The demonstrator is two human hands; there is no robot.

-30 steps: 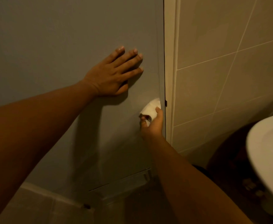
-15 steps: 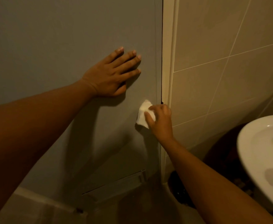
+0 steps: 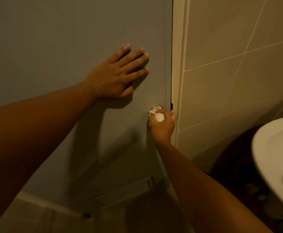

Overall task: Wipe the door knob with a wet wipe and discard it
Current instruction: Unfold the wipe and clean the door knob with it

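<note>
My left hand (image 3: 119, 76) lies flat on the grey door (image 3: 62, 39), fingers spread, holding nothing. Lower and to the right, near the door's edge, my right hand (image 3: 163, 126) is closed around a white wet wipe (image 3: 156, 115) pressed over the door knob. The knob itself is almost wholly hidden under the wipe and my fingers; only a small shiny edge of the door knob (image 3: 153, 107) shows at the wipe's top.
A pale door frame (image 3: 179, 64) runs down right of the door, with beige wall tiles (image 3: 229, 81) beyond it. A white sink (image 3: 275, 157) juts in at the lower right. A vent grille (image 3: 129, 187) sits low in the door.
My right hand has turned and closed over the knob, bunching the wipe, which earlier hung out flatter to the left. My left hand has stayed flat on the door.
</note>
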